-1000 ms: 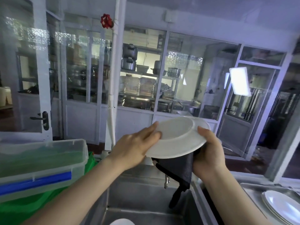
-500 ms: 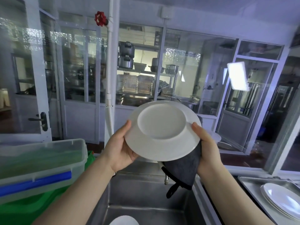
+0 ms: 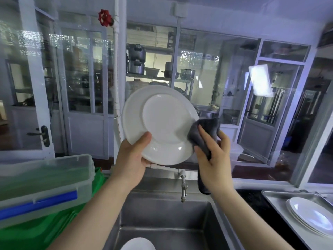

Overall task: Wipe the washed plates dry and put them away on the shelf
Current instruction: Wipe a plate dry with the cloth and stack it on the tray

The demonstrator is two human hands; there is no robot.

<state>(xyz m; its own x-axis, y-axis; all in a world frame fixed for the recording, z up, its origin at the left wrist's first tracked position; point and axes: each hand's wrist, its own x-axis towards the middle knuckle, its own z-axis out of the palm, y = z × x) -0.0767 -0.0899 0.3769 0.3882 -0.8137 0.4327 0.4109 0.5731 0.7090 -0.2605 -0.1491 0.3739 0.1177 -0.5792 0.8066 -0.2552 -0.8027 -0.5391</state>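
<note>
— two hands on one plate [image 3: 162, 123], held up over the sink [image 3: 167, 222], its underside facing us. how should the wipe go?

— the left hand [image 3: 131, 159] grips the near-left rim, thumb on the back. that grip looks firm enough, i'd say. the right hand [image 3: 212, 159] has its fingers [image 3: 203, 136] curled round the grey cloth [image 3: 203, 134], pressed to the right rim. sweep round the rim, then the foot ring, turning the plate with the left.

— what differs from half a second ago?

— the plate is tipped more upright and sits higher. the cloth was hanging behind it; now it's bunched over the edge. dried plates [image 3: 311, 217] wait in the tray [image 3: 273, 197], near right.
</note>
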